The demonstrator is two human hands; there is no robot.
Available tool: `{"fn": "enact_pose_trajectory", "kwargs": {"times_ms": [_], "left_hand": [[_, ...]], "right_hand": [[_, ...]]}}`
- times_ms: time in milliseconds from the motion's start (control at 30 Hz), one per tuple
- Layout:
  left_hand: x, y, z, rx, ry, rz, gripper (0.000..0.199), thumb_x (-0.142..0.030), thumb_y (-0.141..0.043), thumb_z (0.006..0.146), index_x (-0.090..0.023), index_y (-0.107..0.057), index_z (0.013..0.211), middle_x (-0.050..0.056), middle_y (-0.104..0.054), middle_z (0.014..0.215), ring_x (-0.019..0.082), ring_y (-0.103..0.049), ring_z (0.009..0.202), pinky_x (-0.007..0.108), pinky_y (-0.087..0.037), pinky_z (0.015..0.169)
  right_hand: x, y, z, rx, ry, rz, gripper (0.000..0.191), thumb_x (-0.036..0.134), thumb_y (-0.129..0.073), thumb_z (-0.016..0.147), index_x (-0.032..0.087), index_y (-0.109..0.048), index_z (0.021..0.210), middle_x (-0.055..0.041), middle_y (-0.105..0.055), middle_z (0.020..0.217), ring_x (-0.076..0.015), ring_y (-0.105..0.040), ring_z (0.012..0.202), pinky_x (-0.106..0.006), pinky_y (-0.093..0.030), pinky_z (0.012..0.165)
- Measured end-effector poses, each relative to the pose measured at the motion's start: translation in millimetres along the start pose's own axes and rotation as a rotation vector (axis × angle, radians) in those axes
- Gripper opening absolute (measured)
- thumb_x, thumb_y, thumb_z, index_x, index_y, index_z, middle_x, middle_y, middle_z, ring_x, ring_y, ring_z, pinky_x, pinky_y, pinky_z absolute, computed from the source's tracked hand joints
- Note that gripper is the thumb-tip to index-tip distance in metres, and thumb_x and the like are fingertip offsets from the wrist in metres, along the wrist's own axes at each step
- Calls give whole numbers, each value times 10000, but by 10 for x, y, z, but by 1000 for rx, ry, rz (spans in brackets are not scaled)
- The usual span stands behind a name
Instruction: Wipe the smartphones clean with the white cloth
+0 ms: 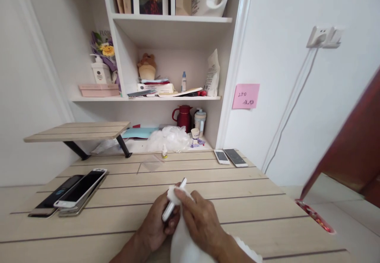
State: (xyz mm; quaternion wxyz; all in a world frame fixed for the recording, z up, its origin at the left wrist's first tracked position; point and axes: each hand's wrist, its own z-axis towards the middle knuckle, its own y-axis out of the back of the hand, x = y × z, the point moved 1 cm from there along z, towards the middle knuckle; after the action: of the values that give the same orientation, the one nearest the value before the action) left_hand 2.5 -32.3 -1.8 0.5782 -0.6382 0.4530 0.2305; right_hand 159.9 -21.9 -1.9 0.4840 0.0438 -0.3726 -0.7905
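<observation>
Low over the table's near side, a white-edged phone is tilted on its edge in my left hand. The fingers of that hand wrap round it from the left and below. My right hand pinches a white cloth or tissue and presses part of it against the phone's upper edge. The rest of the cloth hangs down under my right wrist, and its wavy edge shows at the right. Most of the phone's face is hidden by my hands and the cloth.
Several phones lie stacked on the wooden table at left, among them a white one. Two phones lie at the back right. A small dropper bottle stands near a clear plastic bag. A raised wooden stand is at back left.
</observation>
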Motion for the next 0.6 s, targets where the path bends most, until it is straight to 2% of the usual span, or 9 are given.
{"fn": "enact_pose_trajectory", "kwargs": {"times_ms": [67,133,200,267,333,367,467,533,600], "left_hand": [[-21,-44,-14,50,-9,52,274,-437,-598,815,-166,-604,779,-54,-456,546,40,-319,395,164,-131,355],[-29,-74,-26,45,-26,64,242,-412,-596,818,-171,-614,825,-48,-484,589,36,-321,398,163,-132,354],[-25,-77,-36,-21,-40,36,289,-437,-598,813,-184,-635,949,-57,-474,570,39,-322,393,159,-148,357],[-21,-65,-45,-72,-67,0,399,-422,-646,782,-199,-617,1112,-54,-497,570,51,-384,422,153,-215,377],[-24,-54,-52,-75,-93,-10,520,-367,-694,748,-216,-569,1229,-44,-535,601,60,-429,455,154,-263,401],[-26,-53,-53,-67,-92,0,520,-368,-691,751,-216,-568,1233,-44,-533,598,60,-426,453,155,-261,399],[-29,-70,-47,-29,-71,84,358,-453,-588,828,-191,-631,1067,-54,-465,547,50,-343,405,162,-176,359],[-27,-91,-38,22,-88,154,298,-444,-535,867,-188,-635,980,-50,-464,568,48,-325,404,167,-159,351],[-22,-103,-32,47,-107,185,271,-418,-530,875,-190,-632,979,-50,-468,579,49,-319,406,172,-161,349]], "right_hand": [[-89,20,13,-103,-111,-26,475,145,-367,955,252,-467,1406,-40,-553,836,-158,-552,630,-269,-488,619],[-90,23,11,-134,-138,-25,472,144,-356,955,237,-471,1403,-37,-544,814,-157,-546,623,-266,-483,612],[20,12,-1,-58,-56,6,487,148,-373,945,238,-451,1417,-34,-541,809,-161,-543,622,-262,-474,590],[176,2,-12,69,78,66,502,157,-416,921,254,-448,1413,-37,-552,835,-167,-550,643,-263,-471,583],[267,5,-13,151,158,102,497,165,-446,899,269,-474,1384,-42,-561,867,-179,-563,685,-272,-478,603],[263,10,-8,154,155,92,491,165,-445,898,273,-482,1375,-43,-559,869,-184,-565,694,-278,-480,611],[71,27,12,30,-2,7,489,148,-395,926,268,-466,1395,-39,-547,846,-175,-558,660,-278,-479,617],[-78,31,10,-81,-128,-20,484,137,-365,945,256,-461,1404,-41,-552,853,-161,-557,643,-270,-480,630],[-114,27,-2,-120,-168,-28,479,136,-356,948,244,-467,1402,-42,-551,847,-158,-553,635,-269,-480,634]]}}
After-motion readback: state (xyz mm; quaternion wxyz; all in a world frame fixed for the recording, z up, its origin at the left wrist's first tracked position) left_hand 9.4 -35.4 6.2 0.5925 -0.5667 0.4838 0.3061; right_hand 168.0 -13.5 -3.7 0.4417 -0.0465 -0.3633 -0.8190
